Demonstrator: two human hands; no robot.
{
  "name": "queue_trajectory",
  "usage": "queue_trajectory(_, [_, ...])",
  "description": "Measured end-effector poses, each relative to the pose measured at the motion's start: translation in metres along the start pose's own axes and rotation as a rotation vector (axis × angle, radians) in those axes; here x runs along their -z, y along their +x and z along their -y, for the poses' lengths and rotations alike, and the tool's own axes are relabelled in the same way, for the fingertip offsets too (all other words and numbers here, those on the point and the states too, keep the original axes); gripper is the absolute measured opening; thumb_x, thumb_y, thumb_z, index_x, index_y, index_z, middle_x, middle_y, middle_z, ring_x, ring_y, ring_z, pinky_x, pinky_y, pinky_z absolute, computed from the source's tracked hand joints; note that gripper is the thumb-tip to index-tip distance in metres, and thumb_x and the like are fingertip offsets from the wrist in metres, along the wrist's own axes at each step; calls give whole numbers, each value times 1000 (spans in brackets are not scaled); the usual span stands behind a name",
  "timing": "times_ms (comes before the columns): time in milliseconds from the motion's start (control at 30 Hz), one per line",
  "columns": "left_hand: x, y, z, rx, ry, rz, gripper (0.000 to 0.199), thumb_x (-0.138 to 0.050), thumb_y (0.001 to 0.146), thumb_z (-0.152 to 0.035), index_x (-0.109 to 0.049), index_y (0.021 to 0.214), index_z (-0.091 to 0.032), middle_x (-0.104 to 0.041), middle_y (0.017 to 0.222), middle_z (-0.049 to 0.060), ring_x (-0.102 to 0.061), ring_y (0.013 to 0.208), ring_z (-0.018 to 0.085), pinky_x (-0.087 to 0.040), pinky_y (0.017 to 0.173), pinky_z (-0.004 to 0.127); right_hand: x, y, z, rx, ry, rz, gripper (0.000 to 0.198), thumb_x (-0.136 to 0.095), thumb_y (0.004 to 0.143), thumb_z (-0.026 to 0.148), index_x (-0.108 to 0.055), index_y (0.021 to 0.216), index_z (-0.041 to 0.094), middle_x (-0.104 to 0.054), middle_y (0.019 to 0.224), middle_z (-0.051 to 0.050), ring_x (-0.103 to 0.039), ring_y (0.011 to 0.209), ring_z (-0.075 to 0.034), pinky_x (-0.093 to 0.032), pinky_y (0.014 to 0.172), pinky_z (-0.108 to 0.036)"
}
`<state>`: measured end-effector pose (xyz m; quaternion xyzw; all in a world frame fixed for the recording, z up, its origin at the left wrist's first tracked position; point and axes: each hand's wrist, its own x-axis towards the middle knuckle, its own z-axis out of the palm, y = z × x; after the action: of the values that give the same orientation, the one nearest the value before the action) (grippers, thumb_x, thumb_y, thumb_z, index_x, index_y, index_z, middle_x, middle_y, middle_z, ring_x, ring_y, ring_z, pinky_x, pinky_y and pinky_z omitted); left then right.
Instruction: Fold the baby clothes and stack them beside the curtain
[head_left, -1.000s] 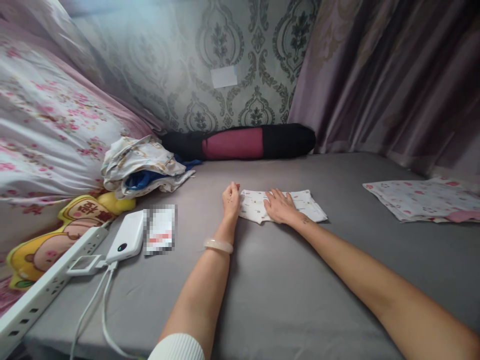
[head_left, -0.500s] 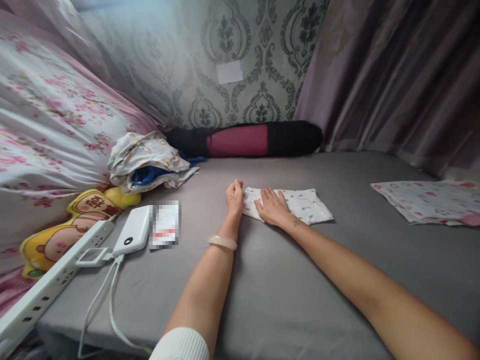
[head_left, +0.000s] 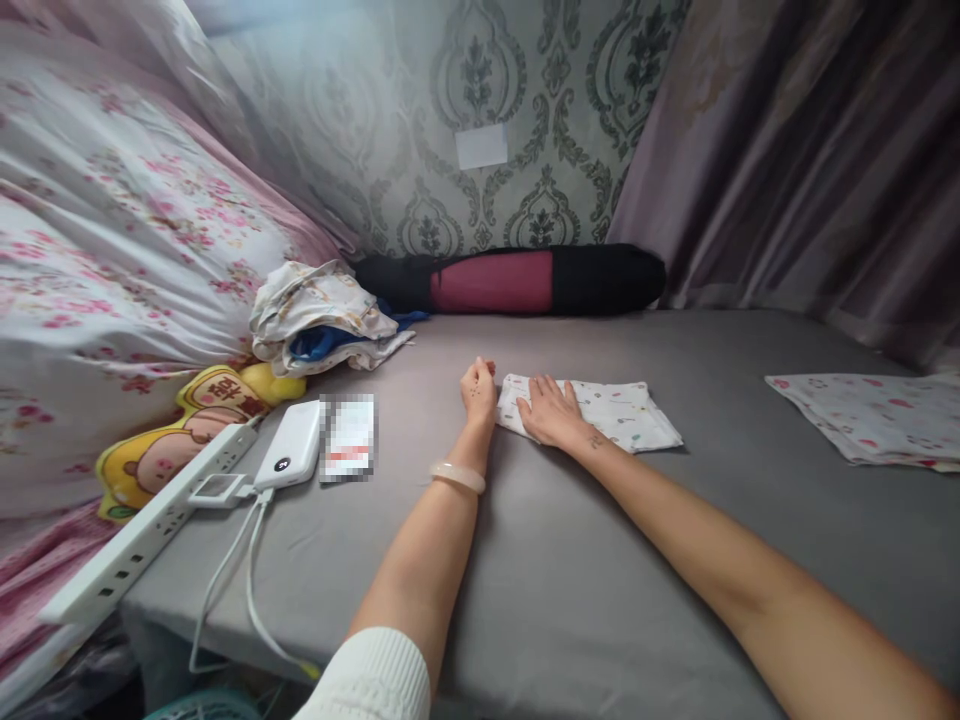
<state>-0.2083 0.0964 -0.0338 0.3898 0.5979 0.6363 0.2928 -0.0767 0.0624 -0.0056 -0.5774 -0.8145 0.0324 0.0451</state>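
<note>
A folded white cloth [head_left: 622, 412] with small coloured prints lies flat on the grey sheet in front of me. My right hand [head_left: 553, 412] rests palm down on its left part, fingers stretched out and slightly apart. Just beside the cloth's left edge, my left hand [head_left: 478, 392] is closed, its back towards me and its fingers curled in. The inside of that hand is hidden, so whether it holds anything does not show. A pale bangle [head_left: 457, 477] circles my left wrist.
A second printed cloth [head_left: 870, 415] lies at the right. To the left are a crumpled clothes pile [head_left: 322, 305], a white power bank [head_left: 291, 445] with cables, a blurred packet [head_left: 349, 440], a power strip [head_left: 150, 530] and a yellow cushion [head_left: 150, 460]. A black and red roll [head_left: 491, 282] lies along the wall.
The whole view has shifted, so the scene sits a little further right. Both hands keep their places at the folded cloth, the right one still flat on it.
</note>
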Motion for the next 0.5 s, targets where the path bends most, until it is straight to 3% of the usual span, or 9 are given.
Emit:
queue_trajectory(267, [1, 0, -3, 31, -86, -52, 42, -33, 94, -41, -65, 85, -14, -71, 94, 13, -68, 92, 20, -52, 81, 33, 4, 10, 30, 40, 51, 12, 63, -21, 99, 39, -29, 149, 2, -28, 156, -17, -20, 144, -28, -10, 117, -46])
queue_trajectory(500, [2, 3, 0, 45, -131, -89, 41, -34, 94, -41, -63, 81, -15, -70, 87, 11, -67, 83, 18, -53, 76, 31, -7, 14, 35, 38, 89, 22, 64, -17, 99, 39, -27, 149, 0, -25, 157, -18, -18, 145, -27, -11, 117, -46])
